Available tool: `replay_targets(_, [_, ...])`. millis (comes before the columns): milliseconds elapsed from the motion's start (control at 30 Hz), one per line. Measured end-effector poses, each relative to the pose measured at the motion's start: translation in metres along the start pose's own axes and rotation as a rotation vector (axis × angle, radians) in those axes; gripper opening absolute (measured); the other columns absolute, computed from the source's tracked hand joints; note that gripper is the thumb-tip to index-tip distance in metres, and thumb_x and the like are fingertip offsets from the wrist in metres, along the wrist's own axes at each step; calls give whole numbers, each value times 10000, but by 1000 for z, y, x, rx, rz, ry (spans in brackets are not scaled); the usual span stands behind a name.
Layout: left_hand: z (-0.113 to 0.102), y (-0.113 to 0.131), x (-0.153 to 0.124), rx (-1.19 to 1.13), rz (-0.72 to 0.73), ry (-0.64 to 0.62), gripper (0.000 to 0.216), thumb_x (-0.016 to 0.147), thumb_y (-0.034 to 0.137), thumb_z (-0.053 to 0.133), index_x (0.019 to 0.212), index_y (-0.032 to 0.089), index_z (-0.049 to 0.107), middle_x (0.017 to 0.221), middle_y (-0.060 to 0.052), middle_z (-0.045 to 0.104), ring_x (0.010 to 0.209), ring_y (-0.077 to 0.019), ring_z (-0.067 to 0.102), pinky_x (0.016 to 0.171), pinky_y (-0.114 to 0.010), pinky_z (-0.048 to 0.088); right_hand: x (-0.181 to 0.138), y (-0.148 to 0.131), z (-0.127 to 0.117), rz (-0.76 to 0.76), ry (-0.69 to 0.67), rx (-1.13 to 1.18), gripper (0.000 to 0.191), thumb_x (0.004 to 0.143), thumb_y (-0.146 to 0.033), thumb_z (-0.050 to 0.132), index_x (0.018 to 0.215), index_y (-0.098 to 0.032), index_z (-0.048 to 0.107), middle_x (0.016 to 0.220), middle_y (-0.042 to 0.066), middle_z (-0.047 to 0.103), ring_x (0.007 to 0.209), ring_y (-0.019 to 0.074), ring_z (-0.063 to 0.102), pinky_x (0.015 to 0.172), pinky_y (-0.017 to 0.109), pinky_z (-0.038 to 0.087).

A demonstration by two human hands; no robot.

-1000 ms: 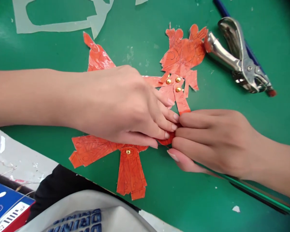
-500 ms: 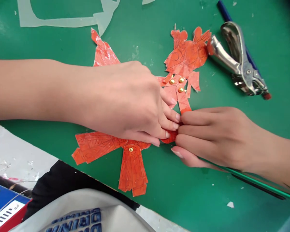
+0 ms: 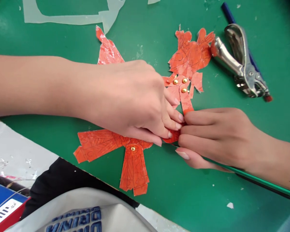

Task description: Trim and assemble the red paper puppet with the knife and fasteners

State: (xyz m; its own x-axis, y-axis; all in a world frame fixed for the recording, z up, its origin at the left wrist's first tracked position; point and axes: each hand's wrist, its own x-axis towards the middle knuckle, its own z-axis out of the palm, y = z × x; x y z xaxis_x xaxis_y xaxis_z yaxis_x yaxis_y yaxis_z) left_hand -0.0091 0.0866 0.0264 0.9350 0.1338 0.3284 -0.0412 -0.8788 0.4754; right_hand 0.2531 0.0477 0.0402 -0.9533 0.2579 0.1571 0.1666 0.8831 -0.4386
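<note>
An orange cut-out puppet (image 3: 132, 161) with gold brads lies flat on the green table (image 3: 183, 193). My left hand (image 3: 132, 96) rests over its middle, fingers curled down and pressing an orange piece (image 3: 172, 138) at the puppet's right side. My right hand (image 3: 212, 135) meets it fingertip to fingertip, fingers closed on the same piece. A thin green stick (image 3: 256, 180) runs out from under my right hand toward the lower right. The puppet's head and arm parts (image 3: 188, 61) lie beyond my fingers.
A metal hole punch (image 3: 241, 67) lies at the upper right over a blue pen (image 3: 228, 13). Clear plastic offcuts (image 3: 70, 16) sit at the top left. A blue and red box (image 3: 2, 206) and grey sheet (image 3: 21, 151) are at the lower left, with clothing (image 3: 87, 212) at the bottom.
The hands stay pressed together on the orange piece. The whole scene has shifted slightly right and down in view.
</note>
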Motion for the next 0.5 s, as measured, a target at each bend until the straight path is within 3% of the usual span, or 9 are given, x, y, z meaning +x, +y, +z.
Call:
replay_targets(100, [1,0,0,-20,7,35,167,1039,272,653,1110,246,802,1297,100,749,1295,-130,680,1276,-258,446,0,2,1,-27,18,-6,352,1087,-208,468,738,-225,509,652,5,553,673,177,423,617,383,372])
replay_targets(233, [0,0,0,-4,1,1,198,1069,287,605,1121,269,796,1310,123,740,1322,-114,658,1272,-253,449,-1,6,2,-78,9,-13,310,1070,-204,485,762,-224,516,650,2,532,668,184,424,596,373,361])
replay_targets(500, [-1,0,-1,25,4,21,175,1059,258,625,1095,258,796,1293,118,751,1343,-125,640,1272,-248,449,0,3,4,-20,18,-26,313,1062,-227,517,749,-227,512,639,-11,545,654,180,438,605,362,364])
